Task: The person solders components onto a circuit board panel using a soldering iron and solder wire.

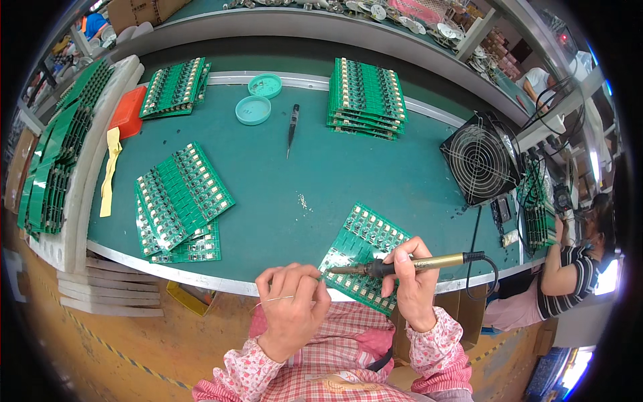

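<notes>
My right hand [416, 287] grips a soldering iron [447, 260] with a gold-coloured handle and a black cord. Its tip points left, close to the left edge of a green circuit board [365, 231] at the table's front edge. White components run in rows along this board. Closed fingers of my left hand [292, 308] hold a thin solder wire [280, 297], by the board's left corner near the iron's tip. Whether tip and wire touch is hidden by the fingers. Part of the board lies under my right hand.
Circuit board stacks lie at left [184, 194], back left [174, 87] and back right [367, 97]. Tweezers [293, 127], turquoise round dishes [253, 111], an orange bin [128, 112] and a black fan [479, 157] stand around. A co-worker [569, 288] sits at right.
</notes>
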Tool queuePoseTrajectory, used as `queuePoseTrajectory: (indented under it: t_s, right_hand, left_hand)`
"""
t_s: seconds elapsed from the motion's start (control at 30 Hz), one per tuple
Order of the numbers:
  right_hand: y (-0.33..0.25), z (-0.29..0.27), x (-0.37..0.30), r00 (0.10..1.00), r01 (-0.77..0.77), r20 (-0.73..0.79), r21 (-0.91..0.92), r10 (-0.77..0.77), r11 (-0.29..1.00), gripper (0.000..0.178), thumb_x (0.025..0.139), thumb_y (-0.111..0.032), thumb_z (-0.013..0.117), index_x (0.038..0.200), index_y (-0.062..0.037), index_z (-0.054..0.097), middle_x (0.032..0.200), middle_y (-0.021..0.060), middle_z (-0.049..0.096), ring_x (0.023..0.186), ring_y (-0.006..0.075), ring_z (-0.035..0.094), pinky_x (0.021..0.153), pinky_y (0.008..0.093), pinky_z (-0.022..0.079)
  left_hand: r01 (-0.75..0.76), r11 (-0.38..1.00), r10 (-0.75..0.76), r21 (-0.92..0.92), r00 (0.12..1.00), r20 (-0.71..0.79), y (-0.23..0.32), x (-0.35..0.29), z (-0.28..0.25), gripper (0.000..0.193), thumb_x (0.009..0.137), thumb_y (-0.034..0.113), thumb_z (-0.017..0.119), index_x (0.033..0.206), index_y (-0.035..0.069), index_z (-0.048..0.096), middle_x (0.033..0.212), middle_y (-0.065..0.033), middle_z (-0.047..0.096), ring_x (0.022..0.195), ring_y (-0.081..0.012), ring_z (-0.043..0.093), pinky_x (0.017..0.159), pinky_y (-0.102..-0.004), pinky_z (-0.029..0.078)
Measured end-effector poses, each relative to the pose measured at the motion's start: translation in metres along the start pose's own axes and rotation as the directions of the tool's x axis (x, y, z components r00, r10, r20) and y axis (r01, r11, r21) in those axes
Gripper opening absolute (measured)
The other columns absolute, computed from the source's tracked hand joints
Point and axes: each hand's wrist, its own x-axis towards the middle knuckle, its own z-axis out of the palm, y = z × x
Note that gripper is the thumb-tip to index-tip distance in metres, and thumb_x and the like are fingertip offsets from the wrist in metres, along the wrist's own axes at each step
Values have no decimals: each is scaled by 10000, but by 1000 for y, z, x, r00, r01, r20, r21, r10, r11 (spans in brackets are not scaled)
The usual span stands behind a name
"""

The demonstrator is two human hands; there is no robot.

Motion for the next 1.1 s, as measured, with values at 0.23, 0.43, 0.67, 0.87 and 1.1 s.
queuePoseTrajectory:
  t_s: [0.23, 0.43, 0.67, 0.87, 1.1]
  right_hand:
    - [4, -14, -8, 989, 59, -137, -2, -59, 998, 213, 1019, -182, 528, 890, -14, 507, 720, 46, 578, 455, 78, 518, 425, 214, 413]
    - [-3, -75, -41, 906, 195, -380, -24, -189, 981, 249, 999, -241, 523, 875, -27, 490, 717, 52, 548, 421, 86, 486, 414, 227, 413]
    - [-22, -179, -10, 450, 351, -638, -517, -625, 781, 188, 1023, -205, 481, 1031, -34, 560, 777, 25, 563, 587, 75, 519, 577, 218, 420]
    - [-19, -249, 61, 526, 176, -458, -766, -717, 619, 200, 996, -166, 573, 1138, -29, 603, 945, 89, 670, 837, 145, 648, 692, 267, 485]
    - [-2, -224, 26, 471, 164, -502, -758, -725, 631, 119, 955, -87, 581, 1013, 7, 623, 930, 115, 668, 796, 234, 631, 758, 318, 494]
  left_hand:
    - [-20, 999, 21, -44, 1000, 14, -3, -1, -3, 165, 738, 3, 683, 788, 73, 542, 956, -42, 653, 932, -250, 615, 918, -435, 381]
    - [-60, 995, 63, -82, 998, 31, -3, -4, -2, 135, 762, 6, 655, 793, 62, 536, 972, -63, 656, 953, -270, 613, 938, -452, 387]
    - [-78, 997, 78, -10, 997, 26, -10, -12, -5, 125, 788, 44, 638, 799, 56, 514, 991, -84, 644, 973, -295, 600, 945, -480, 376]
    - [-78, 995, 80, -67, 996, 30, 3, -10, -7, 74, 835, 24, 585, 835, 10, 513, 989, -124, 637, 976, -330, 587, 957, -475, 370]
    - [-145, 987, 139, -69, 986, -87, 11, -6, -8, 96, 806, 9, 633, 887, 49, 601, 984, -111, 660, 956, -307, 619, 894, -446, 439]
